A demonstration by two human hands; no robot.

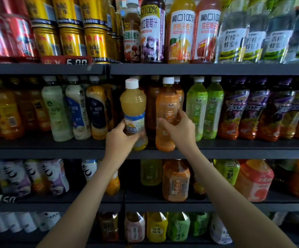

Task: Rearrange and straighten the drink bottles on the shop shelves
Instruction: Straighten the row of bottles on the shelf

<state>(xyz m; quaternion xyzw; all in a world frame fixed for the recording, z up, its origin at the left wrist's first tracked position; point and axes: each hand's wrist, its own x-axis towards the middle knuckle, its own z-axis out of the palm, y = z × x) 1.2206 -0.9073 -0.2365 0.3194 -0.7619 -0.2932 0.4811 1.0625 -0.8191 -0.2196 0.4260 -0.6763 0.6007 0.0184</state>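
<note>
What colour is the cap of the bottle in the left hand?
White, with a faint pink mark on top; the cap shows in the head view.

Dark shelves (55, 151) stand in tiers — red and gold cans (71, 40) and tall juice bottles (180, 33) on top. The middle tier carries milk-tea bottles (77, 111), an orange bottle (166, 126), green bottles (206, 108) and purple-labelled tea (252, 113) — mostly upright.

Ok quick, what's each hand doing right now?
Left hand: closed around the yellow juice bottle, low on its label.
Right hand: closed around the orange tea bottle, at its middle.
</note>
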